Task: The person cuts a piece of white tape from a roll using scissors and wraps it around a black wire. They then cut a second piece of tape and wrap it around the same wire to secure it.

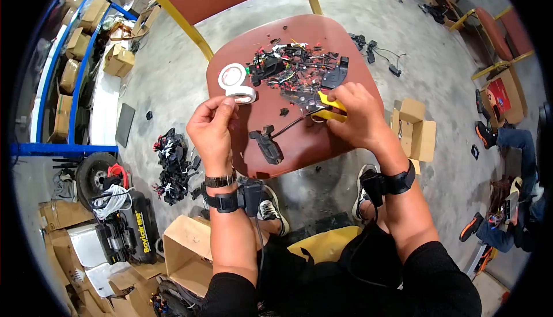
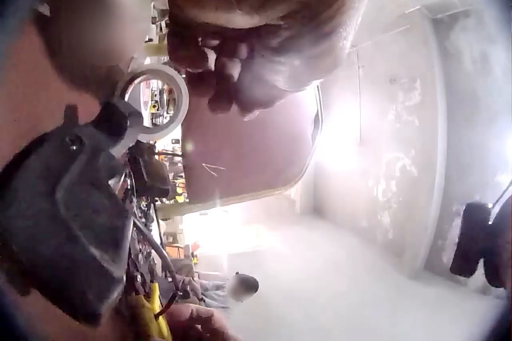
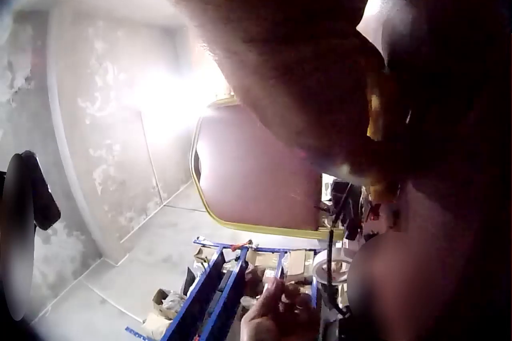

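My right hand (image 1: 358,112) grips the yellow handles of wire strippers (image 1: 331,108), whose dark flat head points left over the chair seat (image 1: 340,144). Close by the left hand (image 1: 212,124), a white tape roll (image 1: 246,95) stands on edge, and a second white roll (image 1: 223,76) lies flat behind it. The left hand's thumb and forefinger come together, the other fingers curled; I cannot tell whether something small sits between them. In front lies a black plastic part (image 1: 266,146), with a black cable (image 1: 291,125) running from it toward the strippers.
A heap of cut wire and plastic scraps (image 1: 294,66) covers the seat's back half, with a black housing (image 1: 335,75) at its right. Black parts (image 1: 173,167) lie on the floor at left. An open carton (image 1: 416,129) stands at right, another (image 1: 187,248) near my feet.
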`<action>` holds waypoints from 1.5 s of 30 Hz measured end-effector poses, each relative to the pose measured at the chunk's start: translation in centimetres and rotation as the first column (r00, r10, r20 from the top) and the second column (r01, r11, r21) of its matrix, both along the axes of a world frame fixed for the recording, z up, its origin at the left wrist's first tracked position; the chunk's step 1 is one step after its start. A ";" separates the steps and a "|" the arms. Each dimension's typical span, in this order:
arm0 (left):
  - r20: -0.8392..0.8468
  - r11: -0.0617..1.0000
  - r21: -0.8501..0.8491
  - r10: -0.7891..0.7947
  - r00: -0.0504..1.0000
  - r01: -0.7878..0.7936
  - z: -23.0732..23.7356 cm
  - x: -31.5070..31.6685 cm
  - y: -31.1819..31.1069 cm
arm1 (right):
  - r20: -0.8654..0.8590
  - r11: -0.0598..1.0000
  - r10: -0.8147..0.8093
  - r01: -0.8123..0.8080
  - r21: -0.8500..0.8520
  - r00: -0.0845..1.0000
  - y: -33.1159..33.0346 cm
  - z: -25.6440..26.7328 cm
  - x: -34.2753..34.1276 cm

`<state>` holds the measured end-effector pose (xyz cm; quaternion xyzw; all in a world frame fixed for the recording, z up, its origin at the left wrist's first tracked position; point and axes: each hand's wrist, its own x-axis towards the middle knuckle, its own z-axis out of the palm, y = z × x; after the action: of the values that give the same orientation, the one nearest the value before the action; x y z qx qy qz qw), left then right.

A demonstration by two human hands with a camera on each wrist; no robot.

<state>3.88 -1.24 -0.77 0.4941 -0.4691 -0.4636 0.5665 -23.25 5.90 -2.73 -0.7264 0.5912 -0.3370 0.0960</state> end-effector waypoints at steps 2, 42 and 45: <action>-0.021 1.000 0.006 0.015 1.000 -0.015 -0.5 0.9 -0.5 | 0.067 0.998 -0.036 0.033 0.046 0.997 0.1 0.4 0.2; 0.060 0.991 -0.053 -0.122 0.991 0.125 0.1 -0.6 -0.6 | 0.038 0.997 -0.002 0.005 -0.078 0.999 -1.4 0.9 -0.4; 0.052 0.966 -0.096 -0.235 0.971 0.239 0.9 -1.1 0.8 | 0.212 0.993 0.048 -0.024 -0.114 0.976 -1.0 1.6 0.0</action>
<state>2.74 -0.40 0.10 0.4142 -0.5589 -0.4936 0.5220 -23.21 4.94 -1.18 -0.7005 0.5446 -0.4439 0.1247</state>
